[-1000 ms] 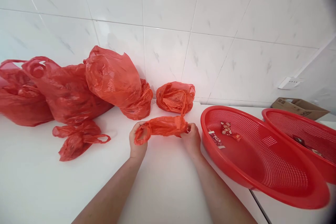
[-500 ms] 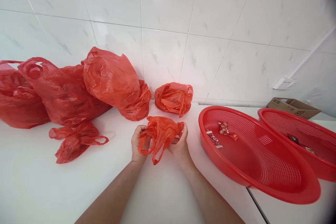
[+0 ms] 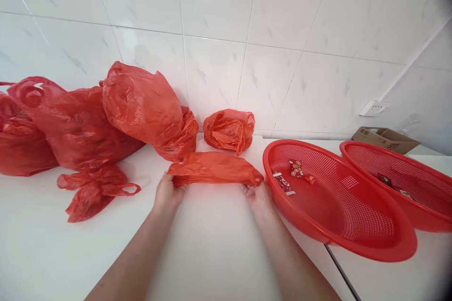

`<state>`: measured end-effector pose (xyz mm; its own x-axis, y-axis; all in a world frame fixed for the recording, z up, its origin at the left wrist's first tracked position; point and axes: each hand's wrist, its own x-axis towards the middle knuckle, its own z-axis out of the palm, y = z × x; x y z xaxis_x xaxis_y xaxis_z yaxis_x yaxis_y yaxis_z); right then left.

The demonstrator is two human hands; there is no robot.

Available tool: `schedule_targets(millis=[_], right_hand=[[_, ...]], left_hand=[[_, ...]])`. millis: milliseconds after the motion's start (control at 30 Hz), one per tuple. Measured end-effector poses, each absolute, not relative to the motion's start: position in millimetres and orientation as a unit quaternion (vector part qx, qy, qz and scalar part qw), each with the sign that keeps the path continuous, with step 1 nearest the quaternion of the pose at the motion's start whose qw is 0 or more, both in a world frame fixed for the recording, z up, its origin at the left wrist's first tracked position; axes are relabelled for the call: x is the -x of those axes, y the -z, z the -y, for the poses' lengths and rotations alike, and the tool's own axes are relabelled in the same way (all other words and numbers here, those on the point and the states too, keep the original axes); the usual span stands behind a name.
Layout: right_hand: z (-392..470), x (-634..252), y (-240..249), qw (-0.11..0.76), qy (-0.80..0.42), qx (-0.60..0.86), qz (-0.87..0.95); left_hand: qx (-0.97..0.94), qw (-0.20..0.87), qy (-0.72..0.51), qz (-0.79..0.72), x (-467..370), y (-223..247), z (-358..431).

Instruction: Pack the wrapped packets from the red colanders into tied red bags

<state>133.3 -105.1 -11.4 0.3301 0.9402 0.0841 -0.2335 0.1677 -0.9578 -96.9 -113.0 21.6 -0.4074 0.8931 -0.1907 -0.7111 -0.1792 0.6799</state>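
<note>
A thin red plastic bag [image 3: 215, 168] is stretched sideways between my two hands, just above the white table. My left hand [image 3: 170, 194] grips its left end, with the fingers closed on the film. At the other end, my right hand [image 3: 258, 193] pinches the bag's right corner, close beside the rim of a red plastic basket [image 3: 339, 200]. A few small printed packets [image 3: 295, 169] lie inside that basket. Behind the held bag, a crumpled red bag [image 3: 229, 130] rests near the wall.
Several filled red bags [image 3: 77, 127] line the wall on the left, and a small knotted red bag [image 3: 97, 193] lies before them. A second red basket [image 3: 399, 174] stands at the right, with a cardboard box [image 3: 386, 140] behind it. White tiles rise at the back.
My hands have moved apart, drawing the bunched bag out into a wide strip. The bag's handles no longer hang down in front. The whole view has shifted slightly.
</note>
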Motion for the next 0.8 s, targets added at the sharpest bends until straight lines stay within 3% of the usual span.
schedule_targets(millis=[167, 400, 567, 633, 700, 767, 800], right_hand=[[115, -123, -1, 0.658, -0.559, 0.421, 0.278], [125, -123, -11, 0.557, -0.643, 0.437, 0.293], [118, -130, -8, 0.610, -0.661, 0.400, 0.174], [115, -131, -8, 0.633, -0.652, 0.388, 0.156], [116, -129, -9, 0.625, -0.655, 0.385, 0.179], [118, -125, -12, 0.598, -0.668, 0.385, 0.220], [120, -124, -13, 0.580, -0.674, 0.386, 0.245]], left_hand=[[-0.091, 0.458, -0.773, -0.428, 127, -18, 106], [-0.132, 0.448, -0.735, -0.492, 122, -23, 110], [-0.235, 0.457, -0.669, -0.537, 130, -34, 121], [-0.301, 0.380, -0.680, -0.550, 127, -45, 132], [-0.438, 0.205, -0.679, -0.553, 117, -59, 146], [-0.628, 0.039, -0.582, -0.515, 101, -73, 158], [-0.714, 0.006, -0.503, -0.487, 92, -78, 162]])
